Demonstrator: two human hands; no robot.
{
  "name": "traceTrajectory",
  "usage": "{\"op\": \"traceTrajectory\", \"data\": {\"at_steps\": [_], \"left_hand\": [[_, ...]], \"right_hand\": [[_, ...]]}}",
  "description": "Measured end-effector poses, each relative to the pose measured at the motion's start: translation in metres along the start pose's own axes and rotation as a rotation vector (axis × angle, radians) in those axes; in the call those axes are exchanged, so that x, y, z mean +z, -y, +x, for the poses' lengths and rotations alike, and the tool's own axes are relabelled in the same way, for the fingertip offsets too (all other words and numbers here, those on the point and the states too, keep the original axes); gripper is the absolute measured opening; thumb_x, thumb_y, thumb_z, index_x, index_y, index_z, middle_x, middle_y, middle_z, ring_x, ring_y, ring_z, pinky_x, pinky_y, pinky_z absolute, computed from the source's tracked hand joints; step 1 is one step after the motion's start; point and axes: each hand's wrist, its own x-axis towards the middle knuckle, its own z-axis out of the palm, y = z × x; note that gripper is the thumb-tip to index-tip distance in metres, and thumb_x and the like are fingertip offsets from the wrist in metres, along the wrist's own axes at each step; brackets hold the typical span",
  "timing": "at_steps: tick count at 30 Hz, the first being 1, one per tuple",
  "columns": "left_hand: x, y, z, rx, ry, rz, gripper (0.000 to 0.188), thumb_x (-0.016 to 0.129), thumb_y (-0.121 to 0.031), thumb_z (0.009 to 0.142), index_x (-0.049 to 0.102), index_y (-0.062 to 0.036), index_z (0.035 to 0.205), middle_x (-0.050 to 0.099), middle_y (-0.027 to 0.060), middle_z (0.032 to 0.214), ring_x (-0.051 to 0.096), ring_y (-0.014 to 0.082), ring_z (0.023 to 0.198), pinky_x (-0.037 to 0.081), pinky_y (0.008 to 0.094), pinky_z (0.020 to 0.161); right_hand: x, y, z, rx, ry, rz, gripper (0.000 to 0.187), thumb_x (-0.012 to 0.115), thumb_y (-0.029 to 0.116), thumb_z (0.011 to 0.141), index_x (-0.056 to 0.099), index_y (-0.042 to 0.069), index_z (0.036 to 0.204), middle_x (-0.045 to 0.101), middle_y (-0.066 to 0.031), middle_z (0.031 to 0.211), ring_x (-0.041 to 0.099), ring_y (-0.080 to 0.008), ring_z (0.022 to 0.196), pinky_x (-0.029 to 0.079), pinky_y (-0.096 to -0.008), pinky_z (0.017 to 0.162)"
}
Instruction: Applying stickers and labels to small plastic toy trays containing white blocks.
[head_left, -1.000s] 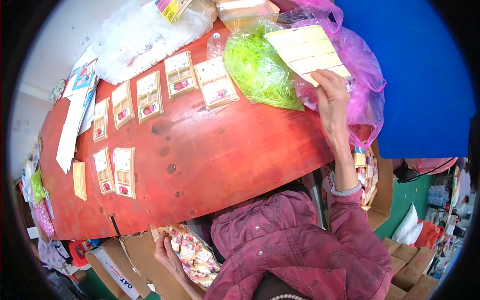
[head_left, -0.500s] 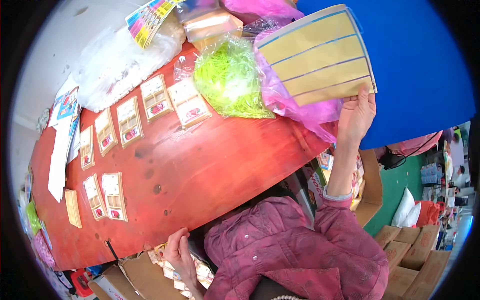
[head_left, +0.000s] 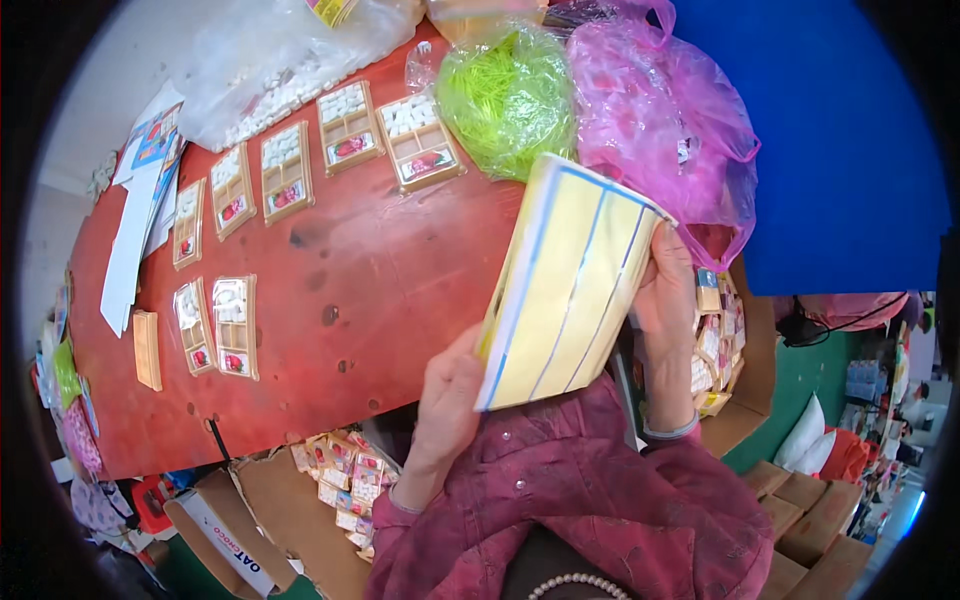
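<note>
A stack of yellow sheets (head_left: pixel 575 290) with blue lines is held up in front of me, tilted over the table's near edge. My left hand (head_left: pixel 452 390) grips its lower left edge, fingers partly behind it. At the upper right corner, my right hand (head_left: pixel 664 283) is closed on the same sheets. Left of them on the table lie several small compartment trays (head_left: pixel 288 170), with white pieces in some compartments and a red-pictured card in another. A plain tan tray (head_left: pixel 147 350) stands apart from these at the left.
The red table (head_left: pixel 400 270) carries a bag of green shreds (head_left: pixel 508 95), a pink plastic bag (head_left: pixel 665 120) and a clear bag of white pieces (head_left: pixel 270 85). White papers (head_left: pixel 140 240) lie far left. Cardboard boxes (head_left: pixel 285 500) of small packs stand below the near edge.
My right hand has brought the sheets down from above the pink bag toward me. My left hand has risen from the table edge and taken hold of them. The view has shifted.
</note>
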Motion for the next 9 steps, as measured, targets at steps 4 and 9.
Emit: {"op": "traceTrajectory", "data": {"at_steps": [4,9], "left_hand": [[0.003,0.001,-0.004,-0.091,0.146,0.006,0.045,0.039,-0.025,0.099,0.043,0.0087,0.128,0.059,0.0101,0.116,0.055,0.0132,0.104,0.042,0.0248,0.090],[-0.007,0.013,-0.001,-0.225,0.219,-0.024,0.042,0.045,-0.025,0.098,0.045,0.0042,0.129,0.061,0.0085,0.112,0.056,0.0101,0.099,0.042,0.0228,0.087]], "right_hand": [[-0.009,-0.011,-0.001,0.181,-0.079,0.202,0.030,0.044,0.016,0.097,0.052,-0.001,0.120,0.060,-0.0124,0.116,0.060,-0.0219,0.105,0.048,-0.0359,0.094],[-0.009,-0.025,-0.005,0.590,-0.095,0.674,0.034,0.047,0.017,0.096,0.048,0.007,0.129,0.056,-0.0097,0.123,0.056,-0.0210,0.111,0.045,-0.0331,0.097]]}}
